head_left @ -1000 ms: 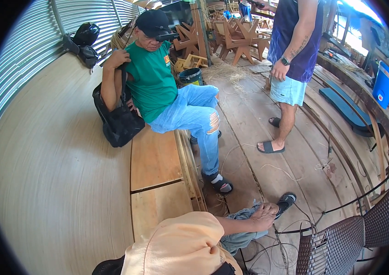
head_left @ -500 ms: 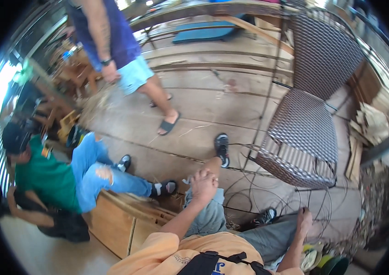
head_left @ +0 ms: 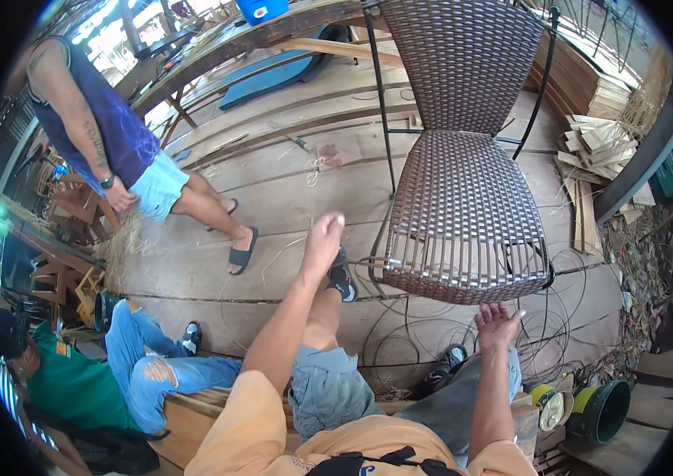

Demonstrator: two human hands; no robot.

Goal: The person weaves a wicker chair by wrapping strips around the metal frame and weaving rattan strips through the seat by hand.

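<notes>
In front of me stands a brown woven wicker chair (head_left: pixel 463 190) on a black metal frame. Its seat weave is partly unfilled near the front edge, where bare strands run lengthwise. My right hand (head_left: pixel 498 325) is open, palm up with fingers apart, just below the seat's front edge; whether it touches the edge I cannot tell. My left hand (head_left: pixel 324 244) is raised over my left knee, left of the chair, fingers curled and thumb up, with nothing visible in it. Long loose weaving strands (head_left: pixel 400 329) trail from the seat in loops across the floor.
A person in a purple sleeveless top (head_left: pixel 118 135) stands at left; another in a green shirt (head_left: pixel 86 381) sits low at left. Wood offcuts (head_left: pixel 594 155) lie right of the chair. Buckets (head_left: pixel 602 412) stand at lower right. A long wooden bench (head_left: pixel 233 51) and blue panel (head_left: pixel 273 79) are behind.
My left hand has lifted off my knee and moved up. My right hand has come inward, toward the seat's front edge. My view has turned right, with the chair nearer the middle.
</notes>
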